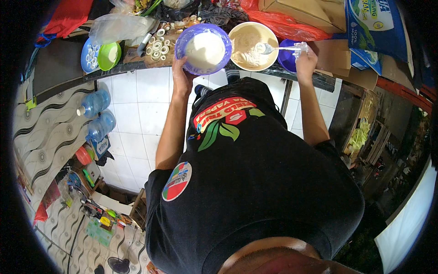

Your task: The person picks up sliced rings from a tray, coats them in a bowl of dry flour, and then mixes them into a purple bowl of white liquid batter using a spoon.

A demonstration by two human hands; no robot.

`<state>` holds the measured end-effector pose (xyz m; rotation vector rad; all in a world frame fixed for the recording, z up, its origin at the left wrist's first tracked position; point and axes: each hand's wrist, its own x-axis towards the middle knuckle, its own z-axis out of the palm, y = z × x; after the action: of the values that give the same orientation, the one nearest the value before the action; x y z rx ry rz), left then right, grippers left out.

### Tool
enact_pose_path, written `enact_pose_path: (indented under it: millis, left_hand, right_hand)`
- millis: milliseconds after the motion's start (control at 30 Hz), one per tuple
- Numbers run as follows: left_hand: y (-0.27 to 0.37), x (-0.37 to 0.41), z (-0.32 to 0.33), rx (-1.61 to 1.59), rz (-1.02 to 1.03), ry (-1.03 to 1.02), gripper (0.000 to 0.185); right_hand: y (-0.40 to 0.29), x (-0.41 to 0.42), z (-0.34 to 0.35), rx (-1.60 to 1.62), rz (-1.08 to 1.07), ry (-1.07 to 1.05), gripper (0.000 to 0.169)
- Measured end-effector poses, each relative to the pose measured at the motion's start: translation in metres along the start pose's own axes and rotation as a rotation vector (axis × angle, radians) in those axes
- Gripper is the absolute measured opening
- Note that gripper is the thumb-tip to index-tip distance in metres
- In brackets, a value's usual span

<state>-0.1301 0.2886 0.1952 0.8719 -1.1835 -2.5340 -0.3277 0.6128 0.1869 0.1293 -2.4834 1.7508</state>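
Observation:
My left hand [183, 76] grips the near left rim of a purple plastic bowl [226, 36], which holds a white, thick-looking liquid [207, 51]. My right hand [305, 63] is closed around the handle of a spoon [285, 48]; white paste clings to the handle near the fingers. The spoon's head reaches over a cream-coloured bowl [272, 34] and carries a small pale, coated piece [260, 47]. Inside that bowl lie beige crumbs [244, 39] and a heap of white powder [257, 59]. A smaller purple bowl [287, 61] sits partly behind my right hand.
Cut onion rings [158, 48] lie on a board beside a knife handle [142, 49]. Further left are a green bowl [110, 56] and a blue plate [87, 61] with more rings. Cardboard [330, 56] and a red plastic bag [284, 25] crowd the right. Water jugs [94, 104] are at the left.

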Motion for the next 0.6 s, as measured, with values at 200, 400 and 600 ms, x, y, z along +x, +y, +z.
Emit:
enact_pose_path:
  millis: [200, 400, 600]
  left_hand:
    - [0.003, -0.008, -0.002, 0.028, -0.011, 0.025, 0.059]
    - [0.004, -0.014, -0.002, 0.022, -0.002, -0.009, 0.057]
    - [0.001, -0.020, -0.004, 0.019, 0.009, 0.012, 0.055]
  right_hand:
    - [-0.007, -0.013, 0.015, -0.518, -0.223, -0.119, 0.020]
    - [-0.007, -0.013, 0.023, -0.532, -0.394, -0.245, 0.016]
    - [-0.006, -0.012, 0.024, -0.550, -0.408, -0.279, 0.020]
